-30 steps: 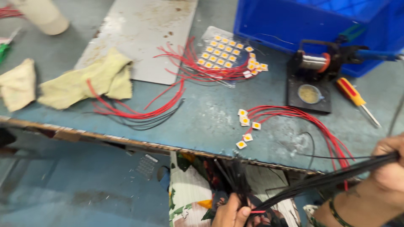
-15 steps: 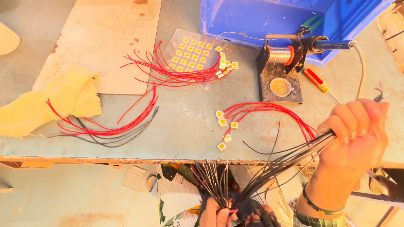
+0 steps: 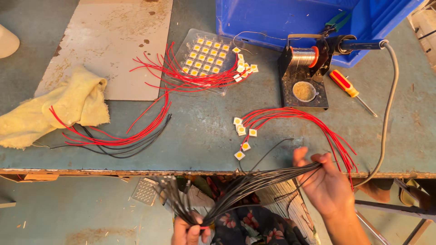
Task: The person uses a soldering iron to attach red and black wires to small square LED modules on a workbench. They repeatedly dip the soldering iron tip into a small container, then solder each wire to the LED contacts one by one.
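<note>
Fingers [image 3: 313,159] of the right hand [image 3: 324,183] curl shut around one end of the black wire bundle [image 3: 254,181]; its long axis slopes down-left to the left hand [image 3: 190,229], pinched closed on it below the desk [image 3: 204,136] edge, loose ends fanning up-left

Black wires [image 3: 254,181], red wires [image 3: 299,119], yellow cloth [image 3: 59,109], blue bin [image 3: 281,18], floral fabric [image 3: 254,227], grey-green table [image 3: 204,136].
</note>
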The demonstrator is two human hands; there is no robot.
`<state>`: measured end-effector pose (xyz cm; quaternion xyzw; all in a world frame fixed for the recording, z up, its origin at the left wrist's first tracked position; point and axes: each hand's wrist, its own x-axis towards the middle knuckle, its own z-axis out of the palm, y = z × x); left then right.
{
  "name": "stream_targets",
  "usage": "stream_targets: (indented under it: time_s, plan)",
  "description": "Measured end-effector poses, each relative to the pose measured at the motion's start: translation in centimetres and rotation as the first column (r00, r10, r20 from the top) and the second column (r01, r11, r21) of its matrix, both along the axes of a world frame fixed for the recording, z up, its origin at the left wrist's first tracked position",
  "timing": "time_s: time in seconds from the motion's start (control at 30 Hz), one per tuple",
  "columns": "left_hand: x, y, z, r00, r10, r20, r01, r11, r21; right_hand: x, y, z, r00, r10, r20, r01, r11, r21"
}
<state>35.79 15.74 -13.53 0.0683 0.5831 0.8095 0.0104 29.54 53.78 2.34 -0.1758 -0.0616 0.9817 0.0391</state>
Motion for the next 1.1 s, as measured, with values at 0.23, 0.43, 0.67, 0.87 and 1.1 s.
stream_targets:
  time_s: [0.23,0.43,0.67,0.87,1.1]
  plan:
    - [-1.7,-1.9,6.6,0.998,0.032,-0.049,-0.036,0.996,-0.080,0.3,-1.5,-0.7,0.987,0.161,0.026,-0.162,0.983,0.085]
    - [-4.4,-1.8,16.8,0.993,-0.114,0.036,0.118,0.984,-0.131,-1.7,-2.4,-1.0,0.984,0.156,-0.088,-0.150,0.987,0.062]
    - [-8.4,0.1,25.9,0.971,-0.237,0.018,0.234,0.938,-0.255,-4.2,-3.1,0.4,0.998,0.043,-0.053,-0.041,0.999,0.027]
    - [-9.3,0.9,27.4,0.978,-0.202,0.043,0.205,0.923,-0.326,-5.3,-2.6,-0.8,0.997,0.049,-0.067,-0.042,0.994,0.101]
    - [-10.4,1.6,24.3,0.970,-0.232,0.066,0.241,0.948,-0.207,-6.7,2.1,3.7,0.926,-0.036,-0.376,-0.077,0.957,-0.280]
